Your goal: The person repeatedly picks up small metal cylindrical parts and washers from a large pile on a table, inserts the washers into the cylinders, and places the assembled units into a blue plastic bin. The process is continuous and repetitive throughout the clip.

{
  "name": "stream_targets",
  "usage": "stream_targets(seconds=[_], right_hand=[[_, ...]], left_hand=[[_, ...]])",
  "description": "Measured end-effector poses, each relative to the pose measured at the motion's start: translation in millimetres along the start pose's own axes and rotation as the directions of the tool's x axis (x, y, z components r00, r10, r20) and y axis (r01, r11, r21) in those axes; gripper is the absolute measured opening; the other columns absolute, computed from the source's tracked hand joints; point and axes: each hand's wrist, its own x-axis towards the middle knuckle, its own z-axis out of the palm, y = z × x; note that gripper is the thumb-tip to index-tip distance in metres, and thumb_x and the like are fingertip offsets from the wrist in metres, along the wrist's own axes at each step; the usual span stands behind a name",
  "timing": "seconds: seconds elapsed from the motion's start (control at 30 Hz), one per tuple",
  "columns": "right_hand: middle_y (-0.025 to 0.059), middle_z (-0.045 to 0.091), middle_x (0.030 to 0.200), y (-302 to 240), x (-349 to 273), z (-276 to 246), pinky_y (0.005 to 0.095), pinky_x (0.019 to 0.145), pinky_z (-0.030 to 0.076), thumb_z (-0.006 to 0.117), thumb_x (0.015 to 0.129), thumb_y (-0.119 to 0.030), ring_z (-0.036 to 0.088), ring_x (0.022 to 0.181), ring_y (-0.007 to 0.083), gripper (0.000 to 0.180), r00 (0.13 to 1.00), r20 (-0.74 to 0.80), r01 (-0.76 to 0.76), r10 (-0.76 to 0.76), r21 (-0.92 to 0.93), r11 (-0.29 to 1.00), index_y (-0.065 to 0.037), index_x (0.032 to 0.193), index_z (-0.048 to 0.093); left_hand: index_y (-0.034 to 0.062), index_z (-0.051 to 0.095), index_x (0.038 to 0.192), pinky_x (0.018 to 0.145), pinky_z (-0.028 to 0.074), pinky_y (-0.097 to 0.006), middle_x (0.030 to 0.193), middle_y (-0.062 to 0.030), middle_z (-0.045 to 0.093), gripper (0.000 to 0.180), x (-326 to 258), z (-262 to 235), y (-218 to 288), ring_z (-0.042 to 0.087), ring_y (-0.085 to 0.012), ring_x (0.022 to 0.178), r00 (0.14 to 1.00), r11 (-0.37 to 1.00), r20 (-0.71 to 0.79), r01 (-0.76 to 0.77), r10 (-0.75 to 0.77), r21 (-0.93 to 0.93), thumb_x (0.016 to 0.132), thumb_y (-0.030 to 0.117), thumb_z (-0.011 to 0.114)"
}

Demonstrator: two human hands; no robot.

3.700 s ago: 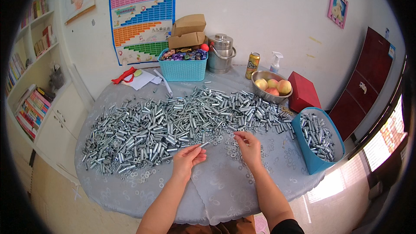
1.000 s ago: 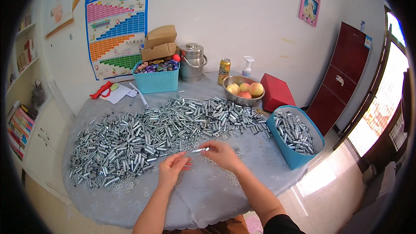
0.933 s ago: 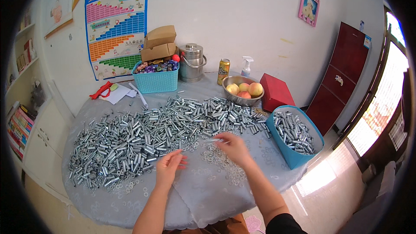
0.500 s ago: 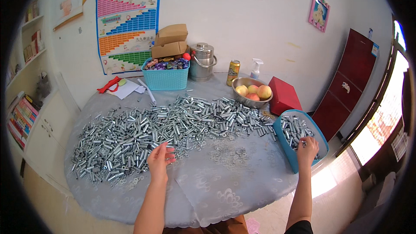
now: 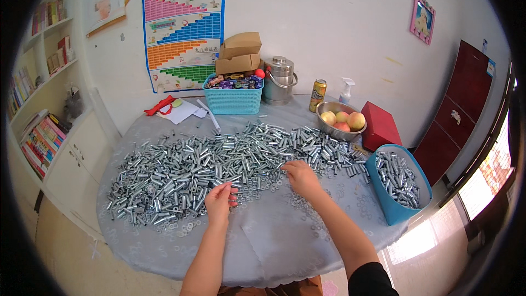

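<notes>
A wide heap of silvery metal sleeves and bolts (image 5: 181, 167) spreads across the table, with flat washers (image 5: 189, 226) scattered along its near edge. My left hand (image 5: 220, 201) is over the heap's front edge, its fingers curled in; whatever they hold is too small to make out. At the middle of the heap's near side, my right hand (image 5: 301, 178) reaches in with thumb and fingertips drawn together. Anything in that pinch is hidden. To the right, a blue fabric bin (image 5: 392, 207) contains many sleeve-type bolts (image 5: 399, 178), and neither hand touches it.
The grey cloth-covered table (image 5: 274, 252) has a rounded edge. Along the back stand a turquoise basket (image 5: 233, 101) of small packets, a steel canister (image 5: 278, 85), a yellow can (image 5: 317, 96), a spray bottle (image 5: 346, 92), a metal bowl (image 5: 335, 131) of fruit and a red box (image 5: 379, 126).
My right hand has left the blue bin and moved left to the heap's near side. My left hand stays by the heap's front edge. The whole view has shifted slightly.
</notes>
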Motion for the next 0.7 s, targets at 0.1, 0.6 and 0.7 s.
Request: stream_targets(seconds=[0.1, 0.6, 0.7], right_hand=[[0.0084, 0.059, 0.094, 10.1, 13.4, 27.8, 0.0371, 0.082, 0.041, 0.056, 0.07, -0.002, 0.053, 0.092, 0.026, 0.021, 0.995, 0.019, 0.098, -0.096, -0.131, 0.987, -0.008, 0.087, 0.065], [0.0083, 0.063, 0.075, -27.7, 35.8, 39.5, 0.036, 0.067, 0.047, 0.065, 0.074, -0.017, 0.06, 0.073, 0.0266, 0.016, 0.924, 0.145, -0.381, 0.355, 0.25, 0.89, -0.005, 0.083, 0.059], [0.0091, 0.064, 0.078, -33.6, 49.0, 64.0, 0.0353, 0.064, 0.048, 0.068, 0.071, -0.022, 0.062, 0.074, 0.0259, 0.023, 0.898, 0.128, -0.441, 0.422, 0.287, 0.851, -0.005, 0.083, 0.058]], left_hand=[[0.0028, 0.063, 0.097, 0.048, 0.047, -0.021, 0.082, -0.0068, 0.065, 0.016, 2.5, -3.4, -0.7, 0.053, -0.007, 0.06, 1.0, 1.0, -0.005, -0.006, 0.006, 0.018, 0.086, 0.01, 0.055], [0.003, 0.064, 0.095, 0.045, 0.04, -0.018, 0.079, -0.0048, 0.065, 0.014, 5.6, -4.8, -3.7, 0.05, -0.0049, 0.058, 0.995, 0.989, -0.081, -0.039, 0.05, 0.144, 0.085, 0.008, 0.056], [0.0029, 0.064, 0.095, 0.046, 0.041, -0.018, 0.079, -0.0046, 0.065, 0.014, 4.2, -3.5, -3.8, 0.051, -0.0049, 0.058, 0.996, 0.988, -0.073, -0.035, 0.046, 0.147, 0.085, 0.008, 0.056]])
